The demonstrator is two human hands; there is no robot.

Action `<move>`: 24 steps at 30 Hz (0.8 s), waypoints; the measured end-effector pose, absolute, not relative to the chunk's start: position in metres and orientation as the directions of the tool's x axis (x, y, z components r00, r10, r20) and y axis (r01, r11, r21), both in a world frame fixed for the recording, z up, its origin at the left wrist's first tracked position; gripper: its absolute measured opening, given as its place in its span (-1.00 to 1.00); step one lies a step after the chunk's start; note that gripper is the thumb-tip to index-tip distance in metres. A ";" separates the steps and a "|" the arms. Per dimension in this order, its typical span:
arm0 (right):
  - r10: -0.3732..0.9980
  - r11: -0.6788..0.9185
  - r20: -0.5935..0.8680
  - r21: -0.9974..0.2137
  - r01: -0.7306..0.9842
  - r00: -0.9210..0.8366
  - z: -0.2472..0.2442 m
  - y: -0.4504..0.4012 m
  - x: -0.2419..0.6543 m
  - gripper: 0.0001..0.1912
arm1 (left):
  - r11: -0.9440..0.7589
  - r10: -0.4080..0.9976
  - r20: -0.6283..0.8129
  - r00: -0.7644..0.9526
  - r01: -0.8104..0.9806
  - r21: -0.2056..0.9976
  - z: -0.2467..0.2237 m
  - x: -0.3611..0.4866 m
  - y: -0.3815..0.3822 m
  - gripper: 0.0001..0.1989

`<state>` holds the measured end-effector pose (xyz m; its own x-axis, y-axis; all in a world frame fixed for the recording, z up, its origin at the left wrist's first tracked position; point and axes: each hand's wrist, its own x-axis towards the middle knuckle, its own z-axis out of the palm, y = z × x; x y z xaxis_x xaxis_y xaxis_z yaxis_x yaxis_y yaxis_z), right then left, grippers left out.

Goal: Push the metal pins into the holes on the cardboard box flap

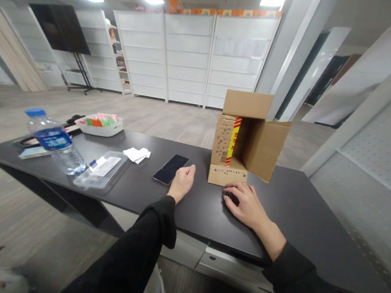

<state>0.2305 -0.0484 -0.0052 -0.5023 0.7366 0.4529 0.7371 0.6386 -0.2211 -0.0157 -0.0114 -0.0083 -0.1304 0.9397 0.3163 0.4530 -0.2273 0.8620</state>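
Across bare desk (200,203): left hand (182,180) fisted by phone (171,168); right hand (247,205) cupped over dark object (232,197) near box (223,140).

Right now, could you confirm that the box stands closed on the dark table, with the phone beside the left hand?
The cardboard box is open, not closed, as the head view shows; it does stand on the dark table, phone beside the left hand.

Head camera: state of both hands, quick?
Left hand: closed in a fist beside the phone.
Right hand: fingers over a small dark object; whether gripped, can't tell.
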 end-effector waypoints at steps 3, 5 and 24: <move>0.737 0.638 0.443 -0.210 0.741 -0.510 -0.005 -0.049 0.230 -0.83 | -0.222 0.942 0.310 -0.131 0.450 0.865 -0.008 -0.016 -0.012 -0.53; 0.738 0.638 0.437 -0.202 0.743 -0.515 -0.005 -0.049 0.230 -0.82 | -0.222 0.942 0.309 -0.129 0.448 0.866 -0.007 -0.016 -0.012 -0.53; 0.714 0.683 0.403 -0.218 0.697 -0.573 -0.005 -0.047 0.227 -0.74 | -0.225 0.943 0.305 -0.130 0.428 0.875 -0.004 -0.015 -0.014 -0.51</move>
<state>0.2269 -0.0467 -0.0047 -0.5726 0.7138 0.4034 0.6974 0.6827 -0.2182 -0.0147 -0.0136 -0.0043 -0.1296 0.9433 0.3055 0.4279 -0.2247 0.8754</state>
